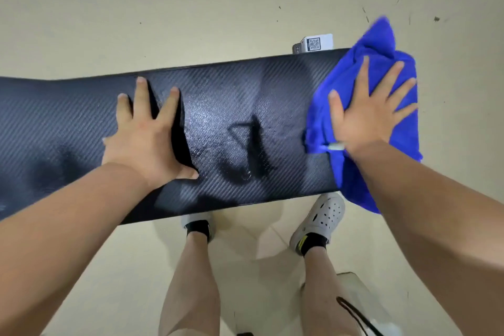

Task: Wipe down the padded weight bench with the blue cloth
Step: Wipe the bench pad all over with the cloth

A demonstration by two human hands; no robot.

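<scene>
The padded weight bench [237, 128] runs left to right across the view, black with a woven pattern and a damp sheen in its middle. A blue cloth [362, 73] is spread over its right end and hangs over the near and far edges. My right hand [368, 114] presses flat on the cloth with fingers spread. My left hand [147, 136] rests flat on the bare pad left of centre, fingers straight and apart.
A small white box with a QR code [316, 43] sits on the floor behind the bench. My two feet in white perforated shoes [319, 221] stand close to the bench's near edge. A pale object with a black strap [357, 305] lies at the lower right.
</scene>
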